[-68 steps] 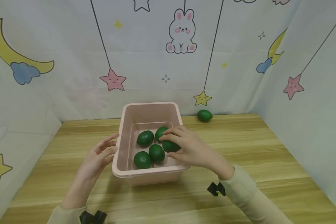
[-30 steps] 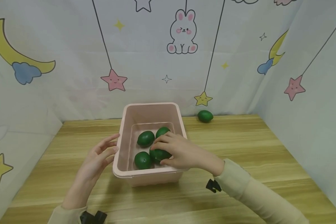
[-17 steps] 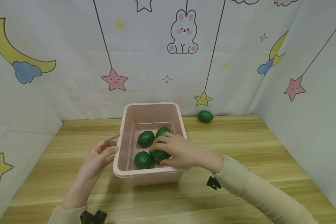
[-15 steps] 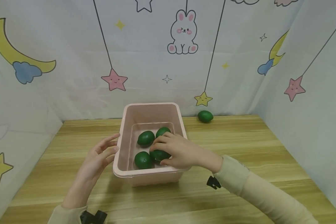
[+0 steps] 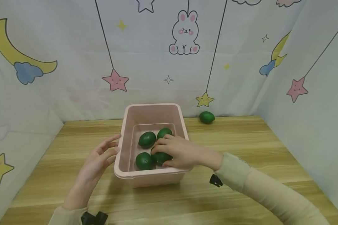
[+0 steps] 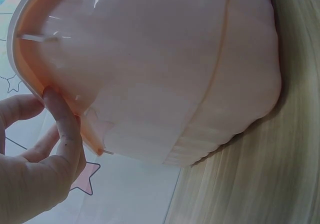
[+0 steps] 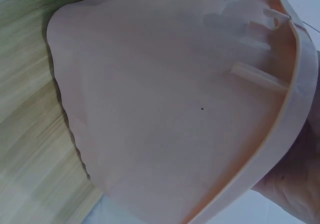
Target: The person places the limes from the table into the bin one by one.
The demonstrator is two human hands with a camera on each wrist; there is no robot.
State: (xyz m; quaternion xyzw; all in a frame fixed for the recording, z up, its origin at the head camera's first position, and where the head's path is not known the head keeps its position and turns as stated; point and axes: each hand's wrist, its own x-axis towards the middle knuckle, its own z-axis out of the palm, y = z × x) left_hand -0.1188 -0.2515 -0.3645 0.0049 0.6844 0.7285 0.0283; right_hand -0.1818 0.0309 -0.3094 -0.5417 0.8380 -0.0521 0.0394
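Note:
A pink plastic bin stands mid-table with several dark green oval fruits in it. My right hand reaches over the bin's right rim, and its fingers and thumb curl round one green fruit near the front. Other fruits lie at the bin's back left, back and front left. My left hand rests with straight fingers against the bin's left rim. The right wrist view shows only the bin's outer wall and a bit of my hand.
One more green fruit lies on the wooden table at the back, against the printed curtain. Curtain walls close in the left, back and right sides. Bare wood lies on either side of the bin.
Since 2.3 s ago my right hand has moved left and toward the bin's front, down among the fruits. Over the last second it barely shifts. The left hand and bin stay put.

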